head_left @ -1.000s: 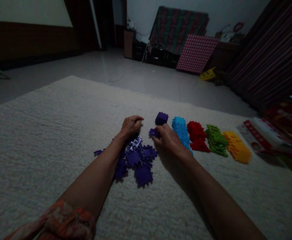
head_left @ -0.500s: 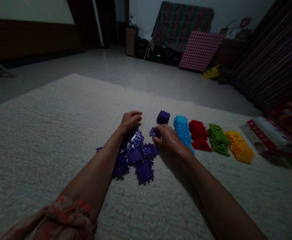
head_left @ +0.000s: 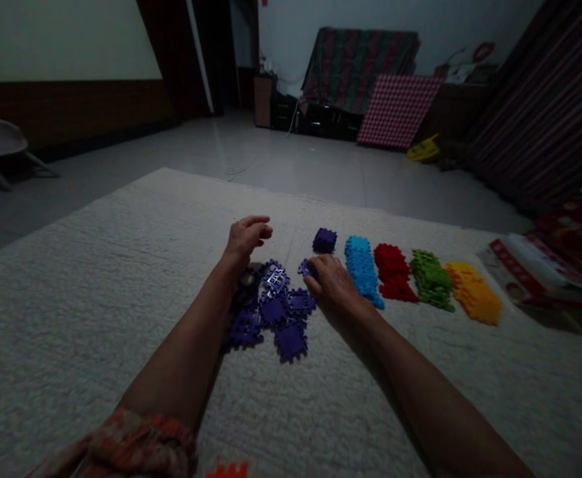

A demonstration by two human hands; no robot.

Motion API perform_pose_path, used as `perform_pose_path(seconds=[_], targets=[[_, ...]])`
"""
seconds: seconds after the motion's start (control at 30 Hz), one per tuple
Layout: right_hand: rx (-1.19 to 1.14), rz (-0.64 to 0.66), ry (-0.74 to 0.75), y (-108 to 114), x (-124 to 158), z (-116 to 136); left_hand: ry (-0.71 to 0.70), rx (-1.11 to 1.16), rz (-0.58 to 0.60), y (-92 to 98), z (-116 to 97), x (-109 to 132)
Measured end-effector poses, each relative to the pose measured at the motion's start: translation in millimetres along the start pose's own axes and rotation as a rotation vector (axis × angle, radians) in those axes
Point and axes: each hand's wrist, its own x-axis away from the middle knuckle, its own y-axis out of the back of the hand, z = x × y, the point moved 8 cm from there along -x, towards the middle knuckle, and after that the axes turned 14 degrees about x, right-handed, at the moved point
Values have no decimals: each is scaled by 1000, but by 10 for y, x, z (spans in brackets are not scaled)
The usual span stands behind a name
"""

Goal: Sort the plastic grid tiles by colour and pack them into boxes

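The person's right hand [head_left: 335, 279] pinches a purple tile [head_left: 304, 267] on the near side of the purple stack [head_left: 325, 239], notched edge facing left, long axis too covered to tell, while the left hand [head_left: 246, 238], fingers loosely parted, is just beyond the purple pile [head_left: 274, 311].

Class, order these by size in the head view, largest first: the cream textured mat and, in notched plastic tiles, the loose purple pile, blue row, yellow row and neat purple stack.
Cream textured mat
Loose purple pile
Blue row and yellow row: too alike to rank
Neat purple stack
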Motion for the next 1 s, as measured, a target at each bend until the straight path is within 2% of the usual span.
perform_pose_path(seconds=[0.13,0.23,0.33,0.43,0.53,0.67,0.8,1.0], targets=[[-234,-107,66,105,97,95,-183,-568,218,205,39,224],[-444,-244,185,297,327,336,-283,-857,358,473,185,539],[-517,-249,247,385,623,647,-399,-1000,290,740,297,835],[-489,-268,320,438,901,944,-422,-1013,194,819,397,1020],[-399,-217,396,405,1075,1175,-433,-940,162,699,413,1091],[-326,-86,384,296,1092,1268,-412,-754,172,456,367,1032],[-291,-110,373,283,960,1166,-378,-624,130,273,343,907],[-279,-209,327,280,780,804,-339,-565,42,73,382,792]])
